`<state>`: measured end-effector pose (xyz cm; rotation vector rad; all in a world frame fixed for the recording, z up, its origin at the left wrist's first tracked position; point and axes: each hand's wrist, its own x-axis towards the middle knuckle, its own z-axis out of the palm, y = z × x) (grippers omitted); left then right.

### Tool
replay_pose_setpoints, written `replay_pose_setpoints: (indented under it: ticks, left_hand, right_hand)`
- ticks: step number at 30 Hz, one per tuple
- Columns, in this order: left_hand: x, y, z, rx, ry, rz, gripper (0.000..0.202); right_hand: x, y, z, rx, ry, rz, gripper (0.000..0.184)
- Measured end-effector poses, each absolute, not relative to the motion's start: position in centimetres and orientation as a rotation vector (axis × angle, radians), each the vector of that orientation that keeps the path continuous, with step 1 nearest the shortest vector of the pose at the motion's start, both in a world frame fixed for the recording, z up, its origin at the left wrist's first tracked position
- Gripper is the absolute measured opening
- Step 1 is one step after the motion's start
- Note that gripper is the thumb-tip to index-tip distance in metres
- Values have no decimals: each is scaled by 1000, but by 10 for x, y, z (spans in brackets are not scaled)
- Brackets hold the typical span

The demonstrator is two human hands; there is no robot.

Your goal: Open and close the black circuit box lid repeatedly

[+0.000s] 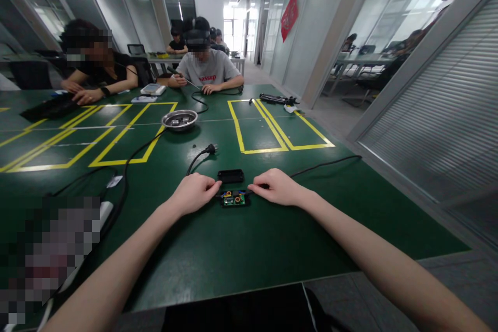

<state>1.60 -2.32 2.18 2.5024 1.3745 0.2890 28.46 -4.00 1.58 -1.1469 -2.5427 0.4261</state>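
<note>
The circuit box [235, 199] lay on the table [194, 264] between my left hand [194, 193] and right hand [277, 187], its ends just beside my fingers [214, 188]. They were bunched nearly closed; whether they gripped the cords [327, 165], I couldn't tell.

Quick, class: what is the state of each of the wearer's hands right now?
Left hand: closed, seemingly pinching the plug cord beside the open black case.
Right hand: closed, seemingly pinching the cable at the case's other end.
</note>
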Motion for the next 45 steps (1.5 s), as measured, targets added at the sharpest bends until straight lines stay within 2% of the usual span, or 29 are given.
replay_pose_setpoints:
  ticks: [5,14,21,27,37,45]
  left_hand:
    - [18,-25,23,2490,1337,259,52]
    - [24,-32,24,2455,1327,221,55]
    - [26,-33,28,2512,1356,70,48]
    - [32,-38,32,2665,1430,-83,46]
    - [30,-36,34,2659,1455,-32,42]
    - [31,-33,35,2725,1490,-57,41]
  right_hand:
    - [280,-44,17,-1148,-2580,547,41]
    - [277,-45,16,-1120,-2553,577,32]
    - [277,-45,12,-1146,-2509,632,29]
    - [278,-45,15,-1095,-2552,476,22]
    - [262,-53,18,-1531,-2649,172,19]
    - [259,-48,12,-1589,-2583,82,22]
